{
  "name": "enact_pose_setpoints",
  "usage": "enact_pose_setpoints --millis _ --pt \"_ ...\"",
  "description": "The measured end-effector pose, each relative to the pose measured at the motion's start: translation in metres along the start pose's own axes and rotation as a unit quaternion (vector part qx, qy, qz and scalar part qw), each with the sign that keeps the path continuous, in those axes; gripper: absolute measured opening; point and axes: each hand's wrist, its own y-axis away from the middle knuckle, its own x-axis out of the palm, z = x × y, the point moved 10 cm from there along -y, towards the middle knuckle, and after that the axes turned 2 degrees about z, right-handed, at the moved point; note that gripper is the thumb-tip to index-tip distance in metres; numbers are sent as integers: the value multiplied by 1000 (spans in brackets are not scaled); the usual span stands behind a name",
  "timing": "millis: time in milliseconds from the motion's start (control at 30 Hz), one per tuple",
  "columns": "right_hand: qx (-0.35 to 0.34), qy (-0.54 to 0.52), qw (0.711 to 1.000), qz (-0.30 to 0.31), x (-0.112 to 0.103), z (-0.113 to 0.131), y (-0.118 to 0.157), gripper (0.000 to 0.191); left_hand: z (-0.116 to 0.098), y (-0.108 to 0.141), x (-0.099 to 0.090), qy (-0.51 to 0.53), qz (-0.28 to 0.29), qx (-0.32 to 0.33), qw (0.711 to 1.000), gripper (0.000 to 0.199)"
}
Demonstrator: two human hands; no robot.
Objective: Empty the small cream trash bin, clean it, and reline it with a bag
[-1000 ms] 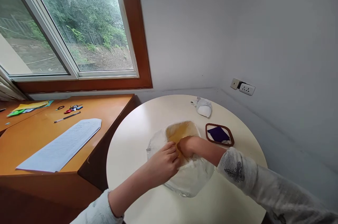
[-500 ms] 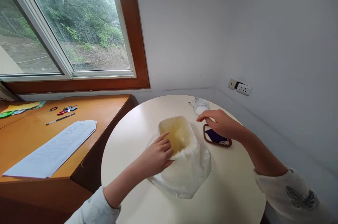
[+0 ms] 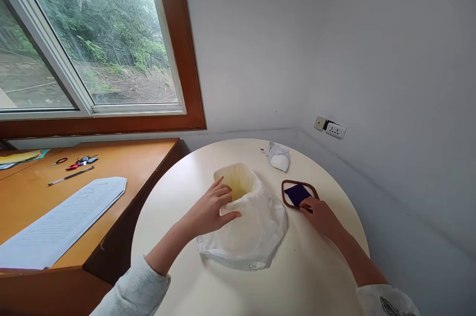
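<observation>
Nearest, pale left sleeve and right sleeve, the latter with part of a dark print. Left hand open, thumb spread away from the fingers, fingers over the near-left rim of the bin, no firm grip seen. White plastic bag lines the bin, yellowish inside, and spills over the rim toward the camera and right, just beside and under the left hand. Right hand well apart from the bin, fingertips close together at the near-right edge of the brown-rimmed tray; cannot tell if it pinches anything. Dark purple cloth lies flat in the tray, just beyond and left of those fingertips. White bundle sits farther back on the round bench. On the desk at left: papers with rows of writing too small to read, pen, keys, coloured sheets. Wall socket and window behind. Versus half a second ago: right hand was raised over the tray, now down at its near edge; left thumb has opened out; bin, tray and papers sit more to the left in view.
</observation>
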Motion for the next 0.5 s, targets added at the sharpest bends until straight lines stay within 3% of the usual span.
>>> enact_pose_setpoints --millis 167,367,500 --pt "-3 14 1000 -17 3 -2 0 22 10 13 -7 13 -51 -43 998 19" --pt "8 28 999 -20 2 5 5 23 43 35 2 113 -94 -210 967 62" --pt "2 38 999 -39 1 7 5 24 50 37 15 181 -113 -233 949 69"
